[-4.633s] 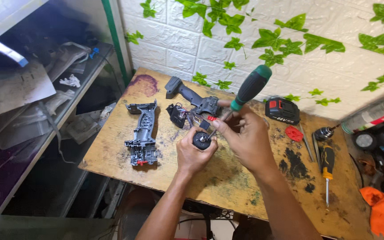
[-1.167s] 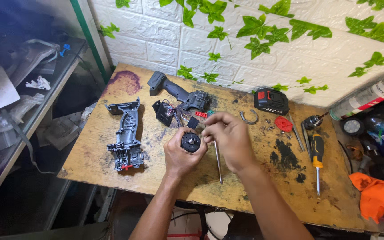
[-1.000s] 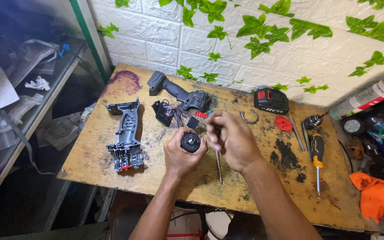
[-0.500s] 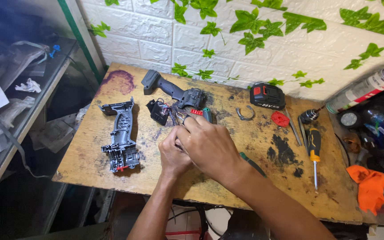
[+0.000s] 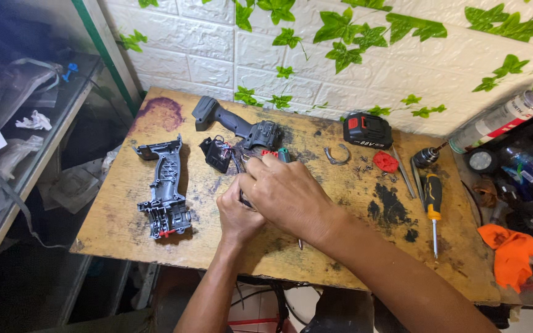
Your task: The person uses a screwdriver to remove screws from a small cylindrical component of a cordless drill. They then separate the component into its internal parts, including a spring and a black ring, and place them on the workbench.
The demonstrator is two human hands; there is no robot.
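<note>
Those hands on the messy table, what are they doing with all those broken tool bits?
A person leans over a worn wooden table, both hands bunched together at its middle. The right hand lies over the left hand, hiding whatever small part they grip; a thin metal shaft pokes out beneath. Beside them lie a grey tool shell half, the other drill body half, a battery pack and an orange-handled screwdriver.

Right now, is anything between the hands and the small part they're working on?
Nothing visible. The left hand and right hand are closed together over the part, which they hide; the drill housing half lies apart.
</note>
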